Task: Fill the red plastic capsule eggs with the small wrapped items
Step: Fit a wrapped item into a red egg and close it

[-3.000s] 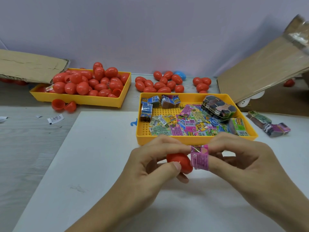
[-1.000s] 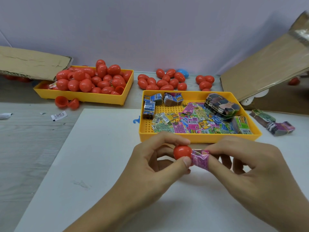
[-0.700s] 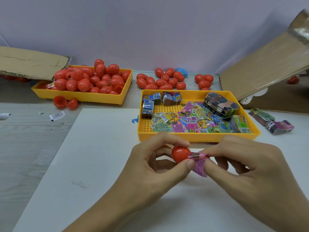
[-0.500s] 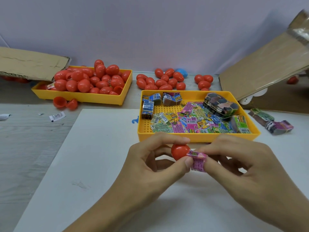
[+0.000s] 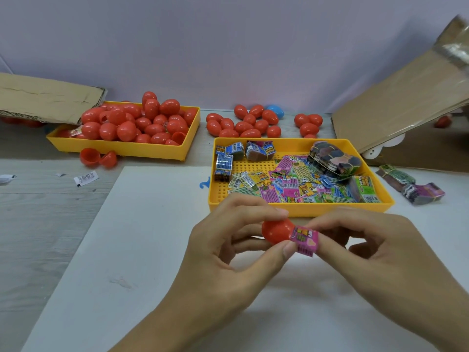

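Over white mat | our left hand (image 5: pixel 228 252) held red egg half (image 5: pixel 275 231) | right hand (image 5: pixel 380 250) pinched pink packet (image 5: pixel 304 239) at its mouth | risk: unfolded packet jams, slips out.

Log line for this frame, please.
stage: inserting | left hand: holds red capsule half | right hand: pinches pink packet at its mouth | closed: not yet

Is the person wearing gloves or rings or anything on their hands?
No. The left hand and the right hand are both bare, with no gloves, rings, watch or bracelets. The forearms are bare too, with no sleeves showing as far as the picture reaches. The fingernails look short and unpainted.
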`<act>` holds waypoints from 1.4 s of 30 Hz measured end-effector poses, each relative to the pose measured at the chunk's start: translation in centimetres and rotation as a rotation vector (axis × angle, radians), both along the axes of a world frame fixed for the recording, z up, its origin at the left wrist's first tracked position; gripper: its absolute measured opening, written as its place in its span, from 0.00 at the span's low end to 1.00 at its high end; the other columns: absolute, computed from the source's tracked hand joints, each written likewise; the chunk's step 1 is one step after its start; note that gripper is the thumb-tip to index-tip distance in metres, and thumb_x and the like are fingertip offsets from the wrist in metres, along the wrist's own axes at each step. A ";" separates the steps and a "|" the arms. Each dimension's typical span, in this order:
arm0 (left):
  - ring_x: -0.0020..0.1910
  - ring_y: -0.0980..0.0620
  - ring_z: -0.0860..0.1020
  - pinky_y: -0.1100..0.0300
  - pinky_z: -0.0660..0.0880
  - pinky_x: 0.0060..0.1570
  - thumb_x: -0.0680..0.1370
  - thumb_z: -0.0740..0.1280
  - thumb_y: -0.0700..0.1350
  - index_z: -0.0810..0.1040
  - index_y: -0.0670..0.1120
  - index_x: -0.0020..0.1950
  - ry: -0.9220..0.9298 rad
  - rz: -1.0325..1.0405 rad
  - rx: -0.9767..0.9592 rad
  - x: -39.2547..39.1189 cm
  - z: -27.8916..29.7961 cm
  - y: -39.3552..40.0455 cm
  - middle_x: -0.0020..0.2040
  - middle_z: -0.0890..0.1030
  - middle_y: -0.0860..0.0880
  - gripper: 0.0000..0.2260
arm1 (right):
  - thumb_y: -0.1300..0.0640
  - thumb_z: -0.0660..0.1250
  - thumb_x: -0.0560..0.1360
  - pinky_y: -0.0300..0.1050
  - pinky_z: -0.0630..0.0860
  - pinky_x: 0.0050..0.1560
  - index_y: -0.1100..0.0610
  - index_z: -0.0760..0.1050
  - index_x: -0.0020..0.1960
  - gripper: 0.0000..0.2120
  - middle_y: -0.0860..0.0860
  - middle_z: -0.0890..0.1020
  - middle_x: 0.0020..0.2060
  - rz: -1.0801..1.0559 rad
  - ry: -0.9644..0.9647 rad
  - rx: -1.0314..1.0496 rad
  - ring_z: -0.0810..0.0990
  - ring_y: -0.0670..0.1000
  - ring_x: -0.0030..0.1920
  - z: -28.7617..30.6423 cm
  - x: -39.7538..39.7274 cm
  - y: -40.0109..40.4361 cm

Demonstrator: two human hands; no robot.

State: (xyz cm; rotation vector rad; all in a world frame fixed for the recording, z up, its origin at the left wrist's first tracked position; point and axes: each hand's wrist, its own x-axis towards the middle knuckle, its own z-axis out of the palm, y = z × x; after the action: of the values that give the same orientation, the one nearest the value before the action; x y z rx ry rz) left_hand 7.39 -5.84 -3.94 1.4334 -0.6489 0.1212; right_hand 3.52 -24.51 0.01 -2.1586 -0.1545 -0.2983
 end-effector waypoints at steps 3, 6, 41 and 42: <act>0.46 0.46 0.85 0.61 0.81 0.47 0.73 0.75 0.40 0.82 0.48 0.56 0.002 -0.009 -0.011 0.0 0.0 0.0 0.53 0.79 0.50 0.13 | 0.49 0.75 0.69 0.52 0.72 0.26 0.40 0.84 0.43 0.05 0.44 0.82 0.33 0.007 -0.008 0.008 0.77 0.48 0.33 0.3 -0.1 0.0; 0.47 0.45 0.85 0.59 0.81 0.47 0.73 0.75 0.41 0.82 0.49 0.56 0.027 -0.024 -0.036 0.0 0.0 0.0 0.53 0.79 0.51 0.12 | 0.45 0.77 0.69 0.46 0.74 0.27 0.40 0.84 0.41 0.02 0.45 0.83 0.33 0.070 0.089 0.123 0.78 0.44 0.32 0.7 0.1 -0.1; 0.50 0.47 0.83 0.50 0.82 0.46 0.72 0.76 0.44 0.84 0.43 0.55 -0.223 0.183 0.111 -0.6 -0.2 -0.3 0.51 0.83 0.49 0.13 | 0.49 0.75 0.65 0.44 0.81 0.37 0.61 0.84 0.54 0.22 0.61 0.85 0.52 0.257 0.764 0.864 0.85 0.53 0.46 0.1 1.0 -0.8; 0.50 0.47 0.83 0.51 0.82 0.46 0.72 0.76 0.44 0.83 0.43 0.55 -0.231 0.184 0.117 -0.5 -0.1 -0.3 0.51 0.83 0.49 0.13 | 0.48 0.75 0.65 0.45 0.81 0.37 0.60 0.84 0.54 0.22 0.61 0.85 0.52 0.255 0.764 0.862 0.85 0.53 0.46 0.1 1.0 -0.8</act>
State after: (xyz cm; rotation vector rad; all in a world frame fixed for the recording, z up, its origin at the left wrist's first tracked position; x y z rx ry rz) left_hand 6.85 -6.16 -4.09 1.6053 -0.7205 0.4041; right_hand 4.52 -25.29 0.07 -1.2507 0.1245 0.5301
